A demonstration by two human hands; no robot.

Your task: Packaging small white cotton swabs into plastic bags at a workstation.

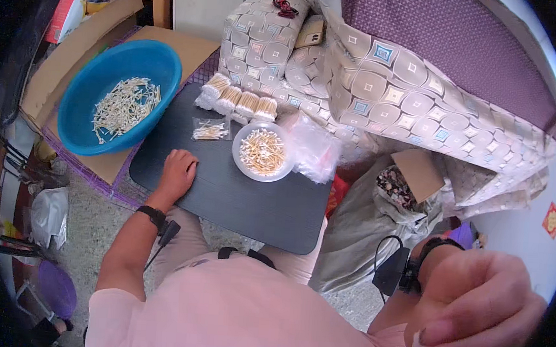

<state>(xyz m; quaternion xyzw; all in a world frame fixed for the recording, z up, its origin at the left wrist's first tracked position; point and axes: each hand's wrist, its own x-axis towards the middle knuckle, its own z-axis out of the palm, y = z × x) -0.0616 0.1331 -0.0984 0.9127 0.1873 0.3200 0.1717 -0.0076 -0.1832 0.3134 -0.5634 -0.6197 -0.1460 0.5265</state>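
Note:
My right hand (483, 313) is raised close to the camera at the lower right, thumb and fingers pinched together. A bit of something white (416, 345) shows at the fingertips, too little of it to name. On the left part of a dark board (250, 210) over my lap rests my left hand (178, 172), its fingers curled in and nothing visible in them. Beyond it lies a small clear bag of cotton swabs (210, 130). A white bowl (237, 159) of loose swabs stands further right, beside a stack of clear plastic bags (314, 149).
Several packed bundles of swabs (247, 103) line the board's far edge. At the left, a large blue basin (79, 137) holds loose swabs on cardboard (196, 55). Right of the board are a patterned sofa (410, 96) and a big greyish sack (350, 241).

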